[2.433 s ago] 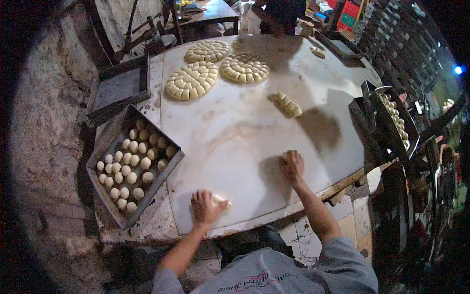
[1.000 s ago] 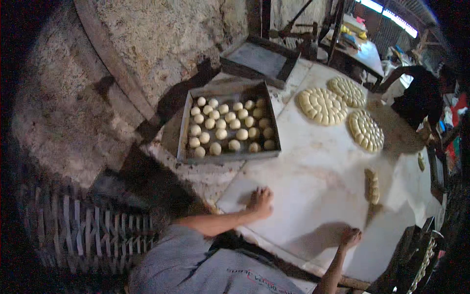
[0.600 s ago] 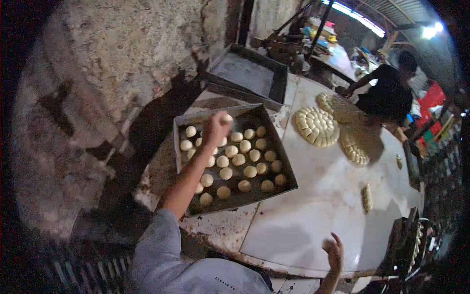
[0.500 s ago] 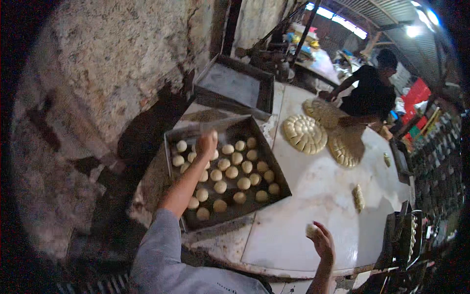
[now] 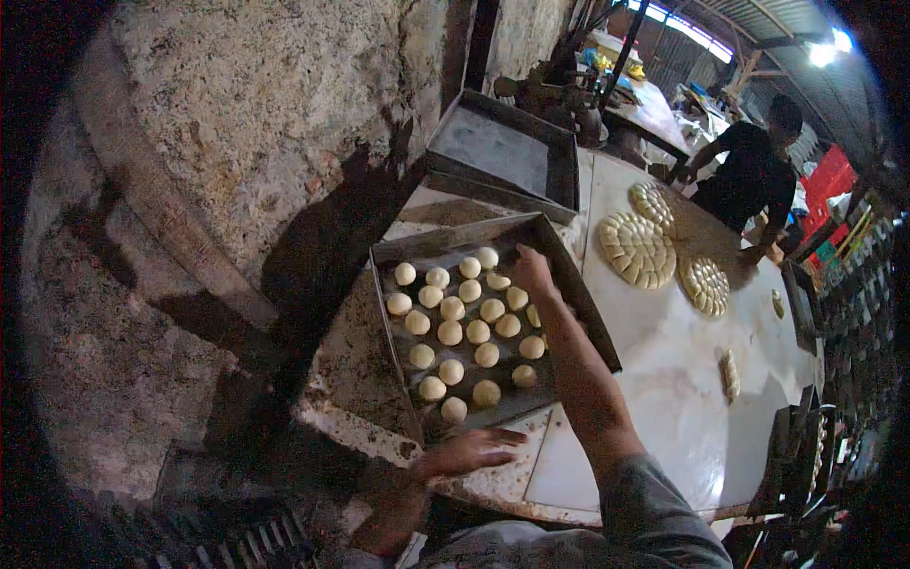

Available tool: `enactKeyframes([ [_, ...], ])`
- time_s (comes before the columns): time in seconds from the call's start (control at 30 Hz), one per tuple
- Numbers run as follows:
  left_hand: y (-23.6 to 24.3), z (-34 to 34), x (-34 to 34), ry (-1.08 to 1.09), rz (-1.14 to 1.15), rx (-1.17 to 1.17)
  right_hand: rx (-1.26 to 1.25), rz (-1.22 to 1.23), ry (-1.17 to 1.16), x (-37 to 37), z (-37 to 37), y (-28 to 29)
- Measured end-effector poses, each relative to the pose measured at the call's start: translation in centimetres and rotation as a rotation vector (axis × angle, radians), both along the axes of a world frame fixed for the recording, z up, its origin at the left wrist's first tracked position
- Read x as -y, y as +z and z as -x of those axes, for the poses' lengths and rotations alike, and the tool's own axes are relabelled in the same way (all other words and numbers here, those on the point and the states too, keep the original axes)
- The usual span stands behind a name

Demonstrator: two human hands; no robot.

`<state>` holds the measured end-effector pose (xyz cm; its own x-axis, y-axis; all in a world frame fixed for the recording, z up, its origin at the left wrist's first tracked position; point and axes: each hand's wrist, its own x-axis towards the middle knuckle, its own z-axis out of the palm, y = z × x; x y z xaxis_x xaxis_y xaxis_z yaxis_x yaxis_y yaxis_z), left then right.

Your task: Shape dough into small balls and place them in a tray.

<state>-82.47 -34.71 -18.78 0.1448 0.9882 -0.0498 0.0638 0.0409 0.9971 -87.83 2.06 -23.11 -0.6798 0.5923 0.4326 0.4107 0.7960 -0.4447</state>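
Round pale dough balls (image 5: 450,332) sit in loose rows in a dark rectangular metal tray (image 5: 403,365) in front of me. My right hand (image 5: 534,270) reaches over the tray into its far right part, beside the dough balls there. Its fingers are curled downward, and what they hold, if anything, is hidden beneath them. The right forearm covers part of the tray's right side. My left hand (image 5: 471,452) is just off the tray's near edge, fingers stretched out and holding nothing.
Another metal tray (image 5: 502,147) stands behind this one by the rough wall. To the right, the white worktop (image 5: 616,446) carries a large scored dough round (image 5: 637,250), smaller rounds (image 5: 704,286) and a dough strip (image 5: 730,376). A person (image 5: 754,171) stands across the table.
My left hand has withdrawn from the tray to its near edge. My right hand, which held a dough ball over the worktop, has moved left and forward into the tray. The view has shifted.
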Motion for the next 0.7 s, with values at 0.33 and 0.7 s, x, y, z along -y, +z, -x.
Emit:
enactKeyframes([
  [0.33,-11.1,-21.0,-15.1,-0.127,-0.335,-0.379,-0.398,0.201,-1.329,5.4,-54.0,-9.3],
  [0.7,-18.5,-38.7,-49.9,0.586,-0.736,-1.013,-0.201,0.276,-1.369,0.8,-64.4,-5.9],
])
